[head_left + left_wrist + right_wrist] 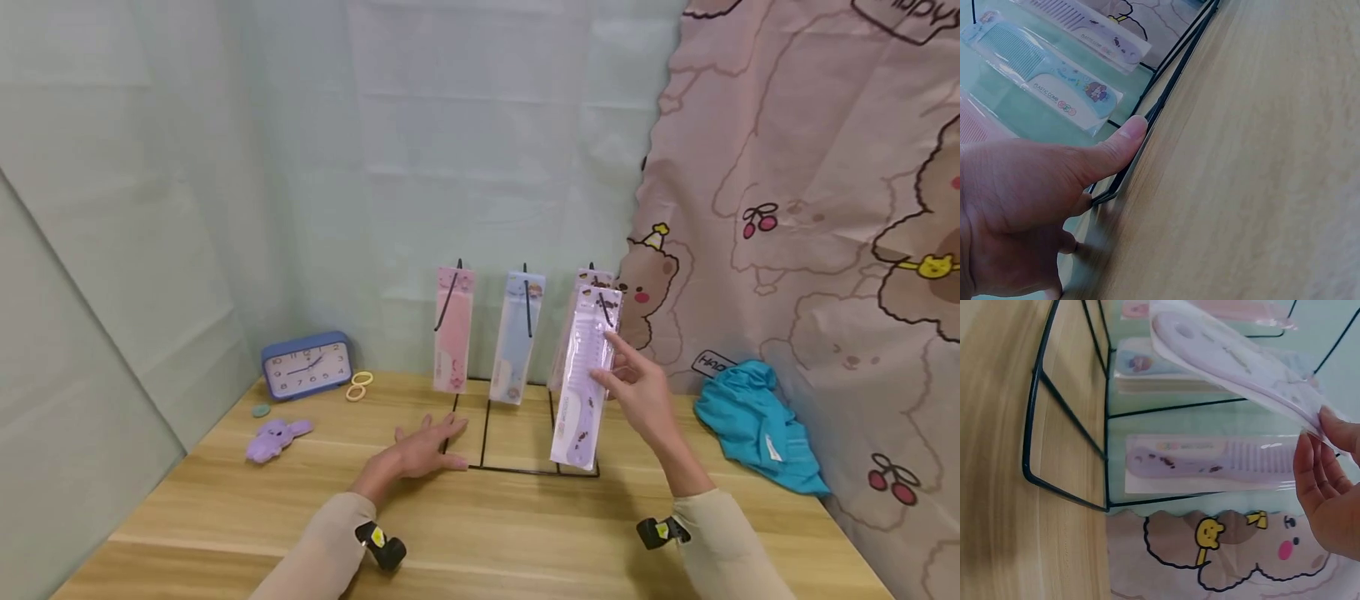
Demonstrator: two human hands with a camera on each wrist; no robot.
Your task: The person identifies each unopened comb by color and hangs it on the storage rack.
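A black wire rack (517, 471) (1166, 94) (1066, 406) stands on the wooden table with three hooks. A pink comb pack (453, 333) hangs on the left hook and a blue comb pack (517, 337) (1047, 81) on the middle one. My right hand (633, 396) (1329, 487) pinches a purple comb pack (585, 383) (1235, 362) at its side, in front of the right hook. Behind it hangs a second purple comb pack (588, 279) (1210, 462). My left hand (423, 450) (1035, 200) lies flat on the table, thumb against the rack's base wire.
A blue alarm clock (306, 365), yellow hair ties (360, 385) and a small purple plush (273, 437) sit at the back left. A teal cloth (761, 425) lies at the right. A bear-print curtain (810, 208) hangs on the right, a pale green sheet behind.
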